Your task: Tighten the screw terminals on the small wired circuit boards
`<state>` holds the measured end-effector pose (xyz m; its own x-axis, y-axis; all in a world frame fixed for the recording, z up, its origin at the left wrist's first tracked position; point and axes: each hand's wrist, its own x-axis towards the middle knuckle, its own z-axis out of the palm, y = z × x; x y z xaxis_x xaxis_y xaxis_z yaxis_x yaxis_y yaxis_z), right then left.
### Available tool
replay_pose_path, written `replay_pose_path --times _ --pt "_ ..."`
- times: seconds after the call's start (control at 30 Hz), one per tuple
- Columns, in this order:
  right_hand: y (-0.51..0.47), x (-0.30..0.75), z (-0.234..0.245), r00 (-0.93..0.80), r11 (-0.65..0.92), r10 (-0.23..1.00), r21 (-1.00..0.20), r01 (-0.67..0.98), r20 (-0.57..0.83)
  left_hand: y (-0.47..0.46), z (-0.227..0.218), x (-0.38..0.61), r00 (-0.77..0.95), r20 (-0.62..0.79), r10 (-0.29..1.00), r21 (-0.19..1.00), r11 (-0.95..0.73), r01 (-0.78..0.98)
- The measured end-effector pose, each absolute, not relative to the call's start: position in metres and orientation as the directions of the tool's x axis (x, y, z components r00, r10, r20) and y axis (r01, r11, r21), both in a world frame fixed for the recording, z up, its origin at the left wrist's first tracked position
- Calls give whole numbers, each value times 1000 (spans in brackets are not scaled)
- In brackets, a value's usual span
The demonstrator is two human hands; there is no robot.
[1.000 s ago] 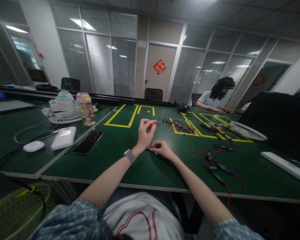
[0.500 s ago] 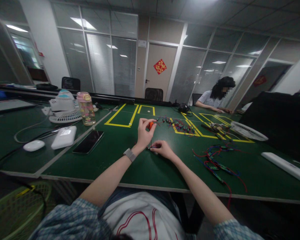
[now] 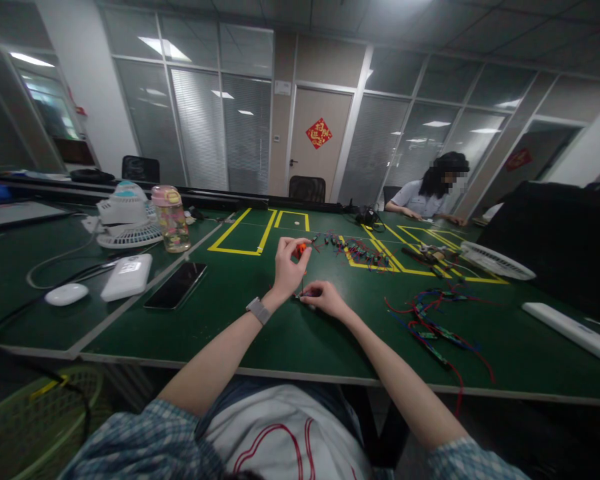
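Tool [image 3: 301, 251], orange-handled, is gripped nearly upright by the left hand [image 3: 287, 268], pointing down toward the small part [image 3: 297, 296] pinched by the nearer right hand [image 3: 327, 298].

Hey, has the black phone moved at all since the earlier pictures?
No, the black phone lies in the same spot beside the pale table seam.

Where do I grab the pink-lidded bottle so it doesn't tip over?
Probably wrap your fingers around the clear body of the pink-lidded bottle, coming from the right: it stands upright, its sides are rounded, and the white fan crowds its left.
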<state>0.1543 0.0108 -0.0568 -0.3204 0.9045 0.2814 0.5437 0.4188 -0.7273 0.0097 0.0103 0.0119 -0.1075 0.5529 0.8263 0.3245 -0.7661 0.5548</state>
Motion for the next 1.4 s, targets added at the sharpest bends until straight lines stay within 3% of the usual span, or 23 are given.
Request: replay_pose_path --times 0.57,1.4 --pt "15 156 -60 -335 443 895 -681 584 295 11 10 10 -104 817 567 571 -769 289" --pt "9 154 -55 -320 426 903 -703 570 287 9 10 7 -101 811 576 580 -773 257"
